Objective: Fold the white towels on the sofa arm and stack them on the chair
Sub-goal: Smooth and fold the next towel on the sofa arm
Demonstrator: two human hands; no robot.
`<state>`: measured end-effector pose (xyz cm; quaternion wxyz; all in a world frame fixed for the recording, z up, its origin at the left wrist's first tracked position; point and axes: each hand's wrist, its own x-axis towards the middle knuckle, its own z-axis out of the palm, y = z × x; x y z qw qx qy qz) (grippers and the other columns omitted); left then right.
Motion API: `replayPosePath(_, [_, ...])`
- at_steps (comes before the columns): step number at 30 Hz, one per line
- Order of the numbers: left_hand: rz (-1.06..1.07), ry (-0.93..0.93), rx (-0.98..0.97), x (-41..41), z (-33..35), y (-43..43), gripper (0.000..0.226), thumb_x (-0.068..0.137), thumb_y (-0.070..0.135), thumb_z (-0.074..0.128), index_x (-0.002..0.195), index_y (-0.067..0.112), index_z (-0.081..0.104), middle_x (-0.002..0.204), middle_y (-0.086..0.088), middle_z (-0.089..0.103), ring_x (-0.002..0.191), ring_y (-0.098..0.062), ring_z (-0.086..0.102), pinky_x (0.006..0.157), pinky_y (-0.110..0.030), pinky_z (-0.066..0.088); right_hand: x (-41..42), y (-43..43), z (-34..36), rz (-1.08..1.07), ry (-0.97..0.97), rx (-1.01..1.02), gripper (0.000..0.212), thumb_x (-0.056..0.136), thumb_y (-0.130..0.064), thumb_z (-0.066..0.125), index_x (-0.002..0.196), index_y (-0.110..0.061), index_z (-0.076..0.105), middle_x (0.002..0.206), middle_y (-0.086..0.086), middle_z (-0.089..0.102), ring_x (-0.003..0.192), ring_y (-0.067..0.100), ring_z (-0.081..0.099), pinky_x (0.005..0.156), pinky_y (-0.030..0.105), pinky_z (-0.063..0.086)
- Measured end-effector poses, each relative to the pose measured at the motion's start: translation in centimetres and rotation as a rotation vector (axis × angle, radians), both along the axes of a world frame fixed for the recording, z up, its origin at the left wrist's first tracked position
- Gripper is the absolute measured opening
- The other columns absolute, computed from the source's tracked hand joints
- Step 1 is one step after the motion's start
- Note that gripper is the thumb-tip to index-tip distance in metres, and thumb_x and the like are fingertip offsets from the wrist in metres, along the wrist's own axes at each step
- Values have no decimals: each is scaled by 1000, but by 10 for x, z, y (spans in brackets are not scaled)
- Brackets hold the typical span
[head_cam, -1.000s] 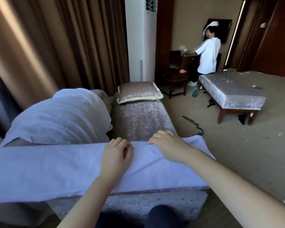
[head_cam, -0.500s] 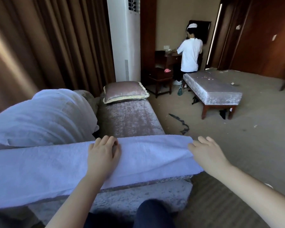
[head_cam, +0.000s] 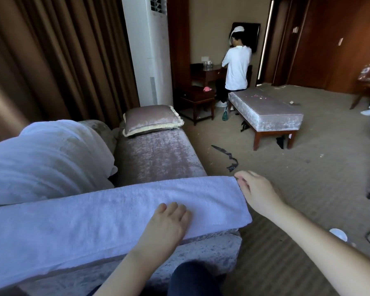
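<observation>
Towel lies lengthwise along sofa arm, left hand flat, right hand pinching its end.

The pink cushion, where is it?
In the head view, left of centre, the cushion lies at the far end of the sofa seat, by the white air conditioner.

This looks like a hotel guest room. Heavy brown curtains hang full-length beside a tall standing air conditioner. A velvet sofa with a fringed cushion matches the upholstered bench on the beige carpet. Dark wood panelling lines the far wall, glasses stand on a dark wooden tabletop, and a white towel lies along the sofa arm.
</observation>
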<state>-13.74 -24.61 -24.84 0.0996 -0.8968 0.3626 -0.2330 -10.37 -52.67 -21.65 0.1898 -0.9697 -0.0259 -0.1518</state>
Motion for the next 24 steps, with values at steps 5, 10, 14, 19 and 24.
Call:
replayPosePath(5, [-55, 142, -68, -4, 7, 1, 48, 34, 2, 75, 71, 23, 54, 67, 9, 46, 58, -12, 41, 54, -23, 31, 36, 6, -8, 32, 283, 185, 41, 105, -32, 34, 141, -15, 45, 133, 4, 55, 117, 21, 52, 90, 32, 44])
replayPosePath(10, [-137, 497, -517, 5, 30, 11, 4, 89, 31, 53, 86, 33, 53, 77, 25, 48, 76, 6, 45, 67, -12, 36, 54, 4, -14, 38, 293, 282, 23, 101, -35, 45, 92, -15, 52, 75, -4, 48, 65, 10, 44, 56, 25, 31])
replayPosePath(14, [-7, 160, -549, 35, 44, 9, 25, 92, 36, 44, 97, 22, 64, 91, 10, 61, 78, -12, 53, 68, -26, 44, 59, 2, -12, 23, 202, 359, 29, 101, -31, 47, 78, -13, 43, 67, 0, 41, 60, 13, 36, 55, 29, 27])
replayPosePath(19, [194, 63, -342, 60, 25, -2, 39, 94, 38, 40, 103, 14, 69, 108, -2, 67, 97, -26, 63, 84, -40, 52, 66, 2, -12, -124, 109, 404, 27, 99, -30, 48, 78, -16, 43, 69, -1, 50, 63, 17, 44, 54, 32, 29])
replayPosePath(24, [202, 82, -383, 52, 14, -9, 43, 97, 36, 36, 114, 15, 69, 115, 1, 69, 103, -20, 64, 91, -38, 51, 61, -3, -30, -104, 152, 560, 23, 98, -33, 51, 89, -13, 57, 77, 4, 62, 73, 21, 57, 59, 30, 37])
